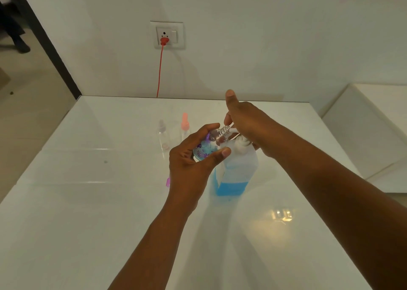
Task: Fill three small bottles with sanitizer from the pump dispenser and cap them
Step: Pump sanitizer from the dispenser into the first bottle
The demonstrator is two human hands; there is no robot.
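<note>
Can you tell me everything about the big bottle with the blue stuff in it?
The pump dispenser is a see-through squarish plastic bottle standing upright on the white table. Blue liquid fills only its bottom part. A white pump sits on top. The right hand presses on the pump, while the left hand holds a small flowered bottle at its spout.

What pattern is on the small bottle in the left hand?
Purple flowers on the small bottle, seen in the head view.

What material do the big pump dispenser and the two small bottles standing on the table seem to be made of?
The pump dispenser looks like translucent, frosted plastic: blue liquid shows hazily through its lower part, and its pump head is opaque white. The small bottle with a pink cap and the small bottle with a clear cap look like clear, glossy plastic, since the table shows through them. Glass cannot be excluded.
</note>
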